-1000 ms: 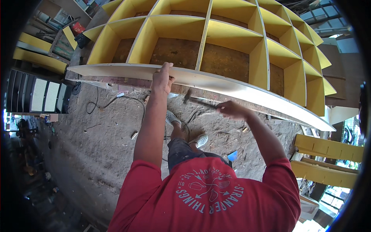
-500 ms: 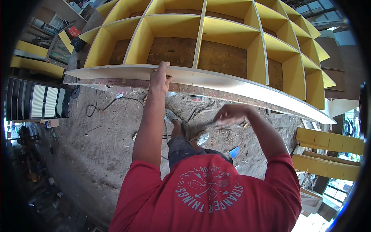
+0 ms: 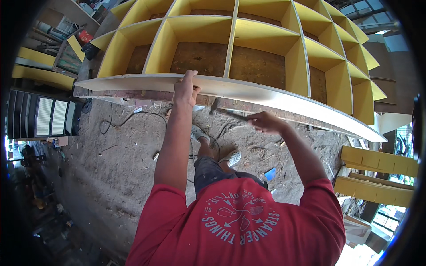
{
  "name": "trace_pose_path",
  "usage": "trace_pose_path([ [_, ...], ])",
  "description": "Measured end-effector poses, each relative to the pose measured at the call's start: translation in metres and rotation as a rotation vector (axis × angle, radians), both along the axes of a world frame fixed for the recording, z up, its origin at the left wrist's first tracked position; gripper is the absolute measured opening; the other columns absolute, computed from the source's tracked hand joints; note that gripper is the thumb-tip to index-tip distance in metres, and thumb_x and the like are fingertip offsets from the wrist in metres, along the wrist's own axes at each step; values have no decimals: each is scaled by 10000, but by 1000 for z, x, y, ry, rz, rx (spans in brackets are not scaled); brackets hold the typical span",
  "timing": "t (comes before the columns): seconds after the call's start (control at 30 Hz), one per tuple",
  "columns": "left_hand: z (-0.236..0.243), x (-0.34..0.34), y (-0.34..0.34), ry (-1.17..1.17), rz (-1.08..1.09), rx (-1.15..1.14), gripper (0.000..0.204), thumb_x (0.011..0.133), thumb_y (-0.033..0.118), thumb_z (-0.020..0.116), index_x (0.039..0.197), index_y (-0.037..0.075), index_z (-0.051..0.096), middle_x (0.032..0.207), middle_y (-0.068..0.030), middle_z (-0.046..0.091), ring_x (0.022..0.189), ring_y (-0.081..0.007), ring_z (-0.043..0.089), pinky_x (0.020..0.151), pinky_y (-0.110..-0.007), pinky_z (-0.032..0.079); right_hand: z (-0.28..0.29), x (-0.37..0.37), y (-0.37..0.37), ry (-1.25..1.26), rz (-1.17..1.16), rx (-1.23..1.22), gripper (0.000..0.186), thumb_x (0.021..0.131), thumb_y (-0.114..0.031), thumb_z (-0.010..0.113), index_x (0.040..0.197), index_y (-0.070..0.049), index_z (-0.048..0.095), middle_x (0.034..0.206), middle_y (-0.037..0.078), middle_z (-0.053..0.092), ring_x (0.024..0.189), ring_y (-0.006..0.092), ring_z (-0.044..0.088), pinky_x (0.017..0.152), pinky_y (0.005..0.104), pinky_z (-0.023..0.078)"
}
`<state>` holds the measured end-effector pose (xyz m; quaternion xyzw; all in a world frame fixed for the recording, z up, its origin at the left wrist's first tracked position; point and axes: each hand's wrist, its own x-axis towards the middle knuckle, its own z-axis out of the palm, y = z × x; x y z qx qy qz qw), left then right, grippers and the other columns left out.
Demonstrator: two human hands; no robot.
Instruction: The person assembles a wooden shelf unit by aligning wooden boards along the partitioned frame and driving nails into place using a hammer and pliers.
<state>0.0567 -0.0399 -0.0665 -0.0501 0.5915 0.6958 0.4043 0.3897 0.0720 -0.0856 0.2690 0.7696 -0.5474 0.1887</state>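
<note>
Clasping the top edge of a pale panel [image 3: 266,94], the left hand [image 3: 185,91] may hide something small; I can't tell. The right hand [image 3: 265,122] grips a hammer [image 3: 235,116], likely head-heavy, best held low on its handle. The panel fronts a yellow compartment frame [image 3: 266,34] on a counter [image 3: 146,94]; together they look stiff, bulky, best held by the edges. Pale lettering rings drawings on the red shirt [image 3: 177,230].
</note>
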Motion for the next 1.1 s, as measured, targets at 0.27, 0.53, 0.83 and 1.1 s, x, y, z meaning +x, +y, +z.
trace_pose_path([
  [0.27, 5, 4, 5, -5, 13, 23, 515, 825, 292, 843, 1153, -7, 580, 1119, -103, 558, 979, -220, 557, 864, -450, 534, 10, 5, 23, -52, -75, 25, 432, 1068, -384, 660, 1437, -159, 675, 879, 24, 708, 729, 115, 601, 679, 324, 539],
  [0.53, -3, -5, -2, -7, 4, 66, 506, 802, 288, 852, 1128, 16, 576, 1103, -95, 545, 955, -214, 542, 868, -446, 523, 22, -3, 16, 8, -132, 28, 384, 1076, -342, 650, 1399, -139, 698, 776, 12, 660, 663, 105, 580, 646, 325, 537],
  [0.83, -6, -5, -4, -17, -106, 25, 535, 847, 349, 849, 1177, 32, 574, 1127, -90, 581, 935, -187, 554, 791, -393, 516, 13, -22, -95, -17, 105, 59, 463, 1016, -434, 694, 1377, -145, 711, 1069, 174, 793, 875, 275, 751, 831, 414, 581],
  [1.1, 11, -51, -84, 107, -618, -23, 660, 957, 410, 811, 1346, -70, 579, 1091, -69, 670, 920, -131, 625, 832, -277, 534, 4, -139, -184, -139, 205, 83, 445, 960, -408, 720, 1325, -154, 731, 1121, 215, 761, 1014, 388, 736, 918, 455, 565],
])
